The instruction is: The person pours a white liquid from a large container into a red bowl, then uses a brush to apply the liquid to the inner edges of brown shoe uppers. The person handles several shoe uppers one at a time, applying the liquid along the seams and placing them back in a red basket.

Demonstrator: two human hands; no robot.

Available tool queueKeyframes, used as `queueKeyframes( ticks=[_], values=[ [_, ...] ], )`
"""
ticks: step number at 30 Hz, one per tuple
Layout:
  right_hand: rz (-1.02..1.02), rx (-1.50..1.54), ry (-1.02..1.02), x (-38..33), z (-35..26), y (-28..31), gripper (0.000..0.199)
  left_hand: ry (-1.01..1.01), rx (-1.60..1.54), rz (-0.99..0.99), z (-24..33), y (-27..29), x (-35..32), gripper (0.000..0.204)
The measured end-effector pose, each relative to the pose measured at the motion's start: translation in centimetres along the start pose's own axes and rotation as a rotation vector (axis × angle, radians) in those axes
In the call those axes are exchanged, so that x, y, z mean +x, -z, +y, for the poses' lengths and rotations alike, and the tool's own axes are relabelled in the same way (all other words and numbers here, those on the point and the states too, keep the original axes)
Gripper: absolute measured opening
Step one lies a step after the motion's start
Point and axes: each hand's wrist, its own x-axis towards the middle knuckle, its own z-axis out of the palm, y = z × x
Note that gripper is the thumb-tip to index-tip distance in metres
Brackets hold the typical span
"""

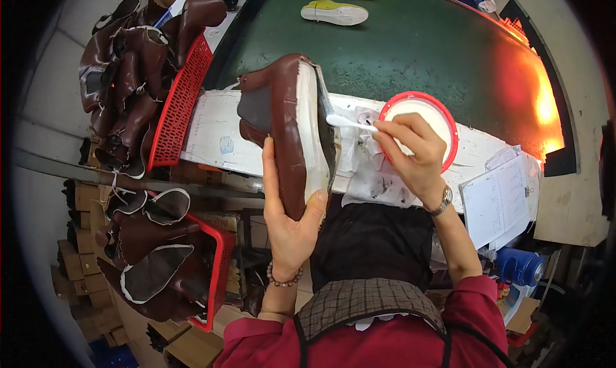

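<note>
My left hand (pixel 290 233) grips a dark brown leather boot (pixel 289 143) at its lower end, thumb on one side and fingers on the other. The boot is tilted upright, and its underside edge, with a whitish band (pixel 308 118), faces right. Between the fingers of my right hand (pixel 417 151) is a small white brush (pixel 350 122), like a toothbrush. Its head is beside the boot's right edge; whether it touches cannot be made out. Under my right hand stands a red-rimmed bowl (pixel 453 132) of milky white liquid, partly hidden by the hand.
Red baskets (pixel 183 105) heaped with brown boot uppers (pixel 131 79) stand at the left. Two yellow-and-white shoe soles (pixel 335 13) lie on a green belt (pixel 398 53), whose right end glows orange. Stained paper (pixel 378 185) and a clipboard (pixel 494 201) lie on the white ledge.
</note>
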Motion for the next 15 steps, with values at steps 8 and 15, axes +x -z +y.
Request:
queueKeyframes(
  ticks=[8, 15],
  values=[
    [-0.109, 0.06, -0.069, -2.5, -2.6, 1.7, 0.021, -0.059, 0.009, 0.067, -0.2, -0.4, 1.3, 0.087],
    [-0.165, 0.207, -0.219, -2.6, -4.4, 2.2, 0.018, -0.038, -0.113, 0.126, -2.0, 0.5, 1.9, 0.079]
  ],
)
